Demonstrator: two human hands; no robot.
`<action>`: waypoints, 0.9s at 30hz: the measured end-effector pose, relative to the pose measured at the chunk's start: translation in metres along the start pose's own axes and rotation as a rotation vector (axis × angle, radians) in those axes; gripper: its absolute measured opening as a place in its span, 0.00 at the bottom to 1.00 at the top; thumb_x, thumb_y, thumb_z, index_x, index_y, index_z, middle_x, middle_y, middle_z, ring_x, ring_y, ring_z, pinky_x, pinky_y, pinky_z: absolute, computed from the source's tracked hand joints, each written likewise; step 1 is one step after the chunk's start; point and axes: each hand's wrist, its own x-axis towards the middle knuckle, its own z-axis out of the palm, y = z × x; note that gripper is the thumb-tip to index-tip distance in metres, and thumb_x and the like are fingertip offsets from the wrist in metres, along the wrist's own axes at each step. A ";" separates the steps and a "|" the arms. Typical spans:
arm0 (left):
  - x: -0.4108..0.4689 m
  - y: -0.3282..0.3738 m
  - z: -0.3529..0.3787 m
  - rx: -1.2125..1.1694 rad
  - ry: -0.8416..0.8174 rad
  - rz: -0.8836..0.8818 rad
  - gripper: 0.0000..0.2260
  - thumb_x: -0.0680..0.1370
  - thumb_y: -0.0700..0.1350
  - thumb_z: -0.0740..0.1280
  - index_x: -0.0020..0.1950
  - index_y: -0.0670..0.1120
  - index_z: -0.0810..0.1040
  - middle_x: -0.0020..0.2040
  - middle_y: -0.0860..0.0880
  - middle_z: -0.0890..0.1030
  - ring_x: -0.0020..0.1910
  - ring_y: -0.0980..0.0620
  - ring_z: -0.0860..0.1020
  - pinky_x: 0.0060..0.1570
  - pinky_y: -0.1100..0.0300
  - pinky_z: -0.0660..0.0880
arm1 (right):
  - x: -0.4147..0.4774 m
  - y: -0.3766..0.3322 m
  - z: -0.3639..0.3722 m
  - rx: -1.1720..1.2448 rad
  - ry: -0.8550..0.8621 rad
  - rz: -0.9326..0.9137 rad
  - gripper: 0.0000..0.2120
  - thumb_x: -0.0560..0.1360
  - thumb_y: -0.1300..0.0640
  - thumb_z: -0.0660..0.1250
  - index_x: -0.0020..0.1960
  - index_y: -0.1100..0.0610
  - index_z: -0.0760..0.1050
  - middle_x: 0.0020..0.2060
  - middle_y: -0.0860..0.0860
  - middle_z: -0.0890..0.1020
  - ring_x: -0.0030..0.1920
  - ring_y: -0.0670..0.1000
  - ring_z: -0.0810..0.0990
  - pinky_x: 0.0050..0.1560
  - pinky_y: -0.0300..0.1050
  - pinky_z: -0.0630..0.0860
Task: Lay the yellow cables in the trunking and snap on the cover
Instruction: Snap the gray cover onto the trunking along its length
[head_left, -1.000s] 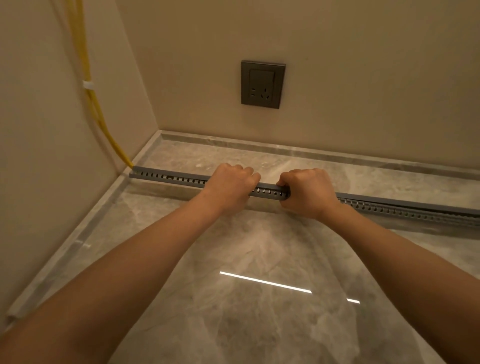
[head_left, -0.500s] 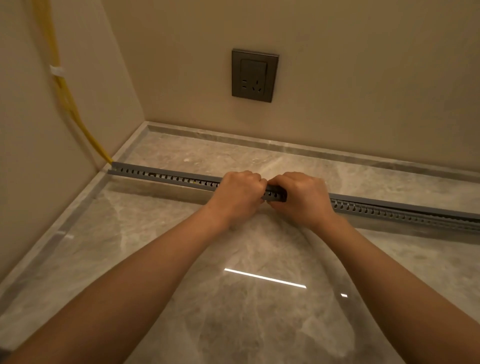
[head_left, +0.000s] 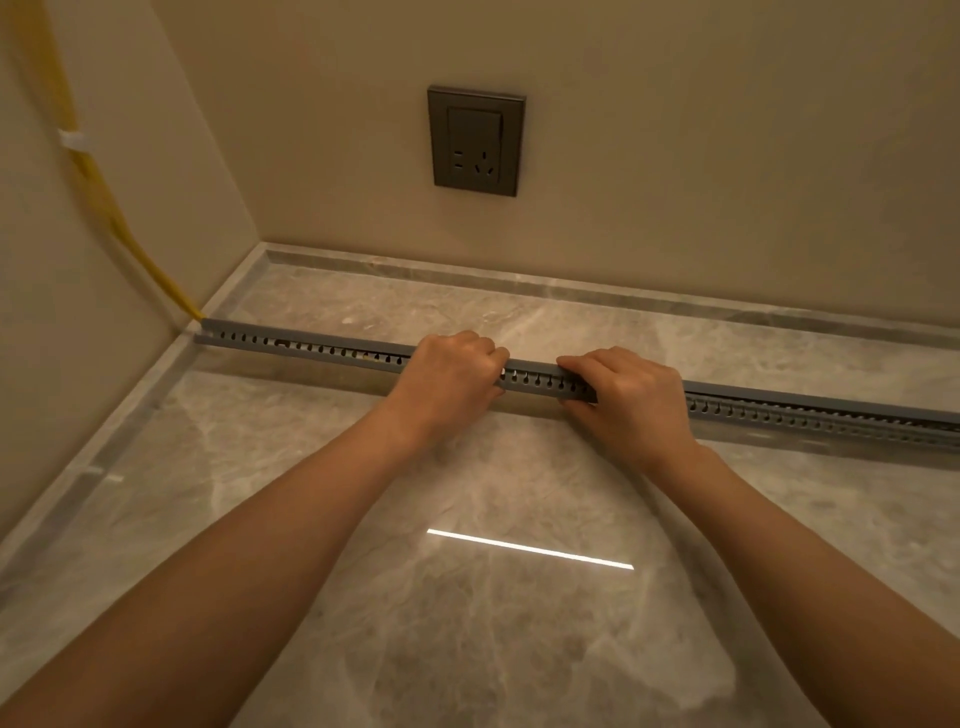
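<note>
The floor is shiny grey marble stone in a corner with plain beige walls; a dark grey square wall socket sits up at twelve o'clock. A long grey plastic trunking with little slots lies on the floor from the corner at ten o'clock across to three o'clock; the thin yellow cables come down the wall at ten o'clock, held by a small white clip, and go into the end of the trunking, so they look tucked inside already. A flat grey cover lies along the top. The left hand and right hand sit side by side in the middle, a little apart; both have fingers curled over the cover, and the right thumb squeezes from the near side. They are probably placed close together so the push lands on one short bit at a time and the cover clicks down. I cannot tell if the part toward three o'clock is clicked shut yet; that bit likely comes next.
</note>
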 end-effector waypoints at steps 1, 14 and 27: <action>0.000 0.001 0.000 -0.006 0.014 0.006 0.10 0.73 0.46 0.69 0.48 0.40 0.80 0.42 0.44 0.82 0.43 0.44 0.79 0.34 0.55 0.71 | 0.000 0.000 0.000 0.006 -0.003 0.011 0.14 0.63 0.62 0.76 0.48 0.60 0.81 0.38 0.55 0.84 0.36 0.56 0.82 0.28 0.48 0.77; 0.000 0.015 0.003 -0.040 0.110 0.021 0.05 0.68 0.39 0.71 0.42 0.39 0.80 0.35 0.44 0.82 0.34 0.45 0.79 0.27 0.56 0.74 | 0.011 0.005 0.001 0.073 -0.043 -0.028 0.10 0.62 0.62 0.75 0.43 0.61 0.81 0.33 0.55 0.83 0.32 0.57 0.81 0.27 0.50 0.77; 0.006 0.039 0.008 -0.083 0.128 -0.035 0.07 0.67 0.43 0.76 0.40 0.42 0.81 0.31 0.47 0.81 0.29 0.48 0.78 0.26 0.60 0.71 | 0.007 -0.001 0.000 0.059 -0.052 -0.017 0.09 0.68 0.55 0.73 0.46 0.58 0.80 0.35 0.53 0.82 0.35 0.55 0.80 0.26 0.46 0.74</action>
